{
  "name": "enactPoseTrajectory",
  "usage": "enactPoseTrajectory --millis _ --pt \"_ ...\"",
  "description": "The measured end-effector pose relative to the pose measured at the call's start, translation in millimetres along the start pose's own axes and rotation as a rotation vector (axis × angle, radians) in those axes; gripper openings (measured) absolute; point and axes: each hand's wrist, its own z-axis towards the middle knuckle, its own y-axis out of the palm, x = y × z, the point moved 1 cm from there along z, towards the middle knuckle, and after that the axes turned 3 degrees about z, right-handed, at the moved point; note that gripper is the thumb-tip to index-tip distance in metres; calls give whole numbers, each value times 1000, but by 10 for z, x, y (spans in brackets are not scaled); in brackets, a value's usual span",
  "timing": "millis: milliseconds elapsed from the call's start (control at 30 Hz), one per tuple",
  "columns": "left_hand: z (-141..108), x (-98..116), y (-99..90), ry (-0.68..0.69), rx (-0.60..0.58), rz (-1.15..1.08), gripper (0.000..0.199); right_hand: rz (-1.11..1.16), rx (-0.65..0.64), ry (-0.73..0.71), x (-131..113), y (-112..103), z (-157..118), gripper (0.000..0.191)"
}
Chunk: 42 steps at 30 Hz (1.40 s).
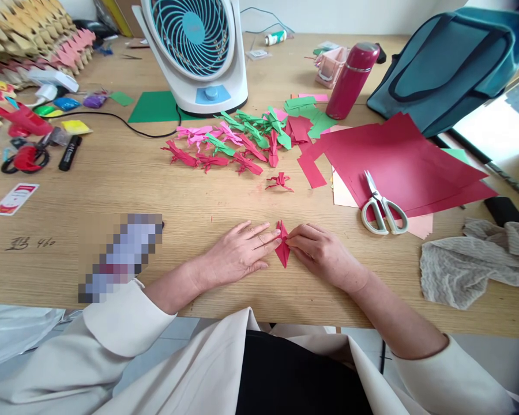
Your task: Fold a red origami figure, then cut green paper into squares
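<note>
A small folded red paper piece [282, 248], narrow and pointed at both ends, lies on the wooden table in front of me. My left hand [242, 251] rests flat with fingers spread, its fingertips on the paper's left edge. From the right side, my right hand [326, 253] pinches the paper's edge between thumb and fingers. Just beyond sits a finished red folded figure [279, 181]. Farther back is a cluster of red, pink and green folded figures [255, 128].
White-handled scissors [383, 210] lie on large red sheets [398, 161] at the right. Behind stand a fan [194, 52], a red bottle [352, 80] and a teal bag [445, 69]. A blurred-out object [121, 256] lies left; a cloth [471, 259] lies right.
</note>
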Motion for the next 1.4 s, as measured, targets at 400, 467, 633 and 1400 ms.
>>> enactPoseTrajectory --millis 400,467,633,1400 --pt "-16 42 24 -33 -13 10 57 -95 -23 -22 -38 -7 -8 22" --pt "-17 40 25 -45 -18 0 56 -104 -24 -25 -43 -7 -12 23" --pt "-36 29 48 -51 -36 -13 60 -129 -32 -28 -50 -1 -20 24" --pt "127 12 74 -54 -100 -104 74 -216 -78 -32 -100 10 3 24"
